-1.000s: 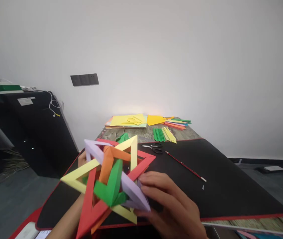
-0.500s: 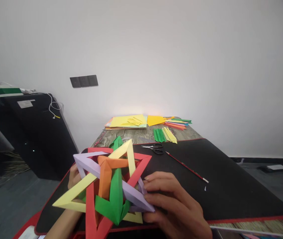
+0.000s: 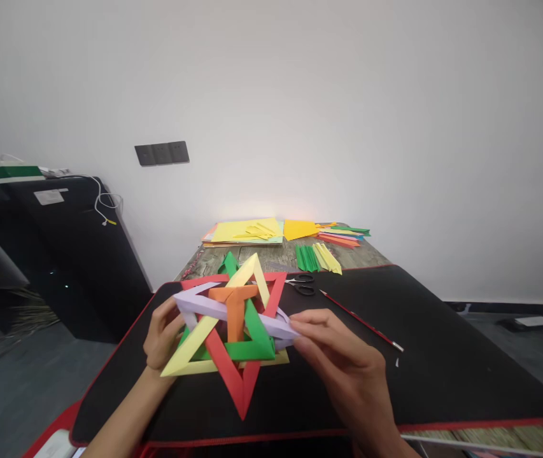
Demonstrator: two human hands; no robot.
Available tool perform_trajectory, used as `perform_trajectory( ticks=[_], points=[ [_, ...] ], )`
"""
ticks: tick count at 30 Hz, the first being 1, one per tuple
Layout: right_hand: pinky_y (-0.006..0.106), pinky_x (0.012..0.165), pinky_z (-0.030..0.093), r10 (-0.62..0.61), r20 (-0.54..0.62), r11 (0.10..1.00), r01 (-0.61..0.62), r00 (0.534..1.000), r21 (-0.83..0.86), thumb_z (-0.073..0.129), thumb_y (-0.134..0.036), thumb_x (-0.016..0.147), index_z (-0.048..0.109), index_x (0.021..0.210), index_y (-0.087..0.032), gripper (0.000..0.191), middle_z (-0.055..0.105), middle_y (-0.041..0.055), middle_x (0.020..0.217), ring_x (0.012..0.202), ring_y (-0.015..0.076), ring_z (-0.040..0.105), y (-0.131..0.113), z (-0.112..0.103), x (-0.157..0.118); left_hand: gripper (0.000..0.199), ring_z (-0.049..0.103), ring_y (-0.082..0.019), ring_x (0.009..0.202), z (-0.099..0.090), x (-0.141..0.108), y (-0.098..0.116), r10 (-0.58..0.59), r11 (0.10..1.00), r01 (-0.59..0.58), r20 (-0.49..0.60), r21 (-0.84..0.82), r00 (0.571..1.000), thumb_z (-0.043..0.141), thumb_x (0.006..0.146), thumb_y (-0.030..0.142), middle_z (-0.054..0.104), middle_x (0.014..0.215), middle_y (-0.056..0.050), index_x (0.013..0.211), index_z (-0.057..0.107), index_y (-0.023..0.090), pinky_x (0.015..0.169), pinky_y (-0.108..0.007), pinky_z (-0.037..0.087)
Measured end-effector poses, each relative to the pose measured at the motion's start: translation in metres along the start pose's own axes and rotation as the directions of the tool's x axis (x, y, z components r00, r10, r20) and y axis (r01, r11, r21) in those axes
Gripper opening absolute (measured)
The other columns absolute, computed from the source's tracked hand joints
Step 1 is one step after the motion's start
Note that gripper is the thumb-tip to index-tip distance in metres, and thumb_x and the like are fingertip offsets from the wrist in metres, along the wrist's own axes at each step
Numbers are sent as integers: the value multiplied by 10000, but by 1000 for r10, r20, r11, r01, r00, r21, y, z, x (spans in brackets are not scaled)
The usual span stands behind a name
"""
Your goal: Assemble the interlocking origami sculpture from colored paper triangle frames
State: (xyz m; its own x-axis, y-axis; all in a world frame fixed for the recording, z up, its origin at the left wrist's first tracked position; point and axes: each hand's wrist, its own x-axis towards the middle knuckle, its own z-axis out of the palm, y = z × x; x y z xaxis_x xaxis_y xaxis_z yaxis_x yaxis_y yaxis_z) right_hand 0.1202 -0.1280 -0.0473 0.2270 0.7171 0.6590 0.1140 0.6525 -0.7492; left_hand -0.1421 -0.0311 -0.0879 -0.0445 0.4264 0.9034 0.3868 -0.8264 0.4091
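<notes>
A star-shaped model of interlocked folded paper strips (image 3: 235, 315), in red, green, yellow, orange and lilac, is held above the black mat. My left hand (image 3: 162, 334) is closed around its left side, with the fingertips partly hidden behind the paper. At the right, my right hand (image 3: 342, 353) pinches the lilac point between thumb and fingers. One red point hangs downward at the front, and a yellow point juts out to the lower left.
On the black mat (image 3: 433, 375) lie scissors (image 3: 304, 284), a red pencil (image 3: 361, 321) and a tiny paper scrap. Farther back are green strips (image 3: 306, 258), pale yellow strips (image 3: 327, 258), stacked coloured sheets (image 3: 233, 232) and mixed strips (image 3: 347, 235).
The paper model has turned and moved slightly up and right. My right hand has shifted up, its fingers now pinched at the lilac point; more of my left hand shows.
</notes>
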Motion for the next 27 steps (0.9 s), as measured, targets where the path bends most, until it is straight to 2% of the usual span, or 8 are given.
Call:
perform_trajectory(
  ticks=[3,5,9,12,14,18,23,27],
  points=[
    [230,610,570,97,-20,994,-95,995,60,679,-217,796,776,862,-245,120,705,56,884,794,188,685,6,-2,2,360,632,-234,1025,10,9,2,304,949,-303,-2,83,953,628,803,107,634,1231,-26,1104,686,296,818,-327,567],
    [272,675,595,190,-20,975,-187,981,121,701,-249,778,780,849,-223,110,720,66,891,819,206,692,11,-4,6,402,635,-227,1021,16,15,8,346,932,-348,43,99,937,642,779,74,638,1227,-45,1126,672,274,821,-318,568],
    [406,805,600,473,-67,827,-417,879,377,766,-345,710,778,863,-164,237,745,93,896,834,247,707,25,-7,15,305,640,-229,1033,23,24,30,92,996,-94,196,2,976,639,798,107,656,1162,-91,1075,678,228,878,-350,556],
    [436,839,591,587,-103,727,-467,803,503,830,-376,611,779,804,-142,308,754,105,883,840,265,711,36,-10,18,257,609,-233,1115,27,26,43,-105,984,141,278,-113,955,570,863,170,631,1199,-102,1093,670,225,914,-359,541],
    [408,816,603,602,-113,724,-480,791,495,834,-381,602,777,787,-139,309,754,106,893,833,256,712,39,-11,17,275,569,-238,1177,30,26,46,-160,972,207,341,-109,927,572,865,198,615,1241,-106,1122,663,225,972,-369,499],
    [288,656,624,503,-186,847,-438,844,301,790,-356,671,766,766,-134,243,745,81,758,665,183,701,28,-10,15,380,570,-261,1180,37,24,43,-295,901,397,427,-173,855,656,801,280,611,1264,-115,1173,637,208,1004,-404,462],
    [211,474,575,137,-199,990,-138,970,10,747,-262,712,721,732,-163,104,665,29,685,514,132,646,0,-5,18,481,648,-284,1033,49,23,49,-507,684,686,513,-250,693,807,629,283,695,1116,-115,1078,677,168,908,-400,522],
    [199,407,540,74,-86,997,-72,994,29,751,-226,706,675,802,-175,133,628,19,722,463,116,622,-16,-4,21,484,686,-274,897,53,20,60,-587,454,834,599,-312,544,821,608,247,723,1014,-105,1063,678,161,777,-361,564]
  ],
)
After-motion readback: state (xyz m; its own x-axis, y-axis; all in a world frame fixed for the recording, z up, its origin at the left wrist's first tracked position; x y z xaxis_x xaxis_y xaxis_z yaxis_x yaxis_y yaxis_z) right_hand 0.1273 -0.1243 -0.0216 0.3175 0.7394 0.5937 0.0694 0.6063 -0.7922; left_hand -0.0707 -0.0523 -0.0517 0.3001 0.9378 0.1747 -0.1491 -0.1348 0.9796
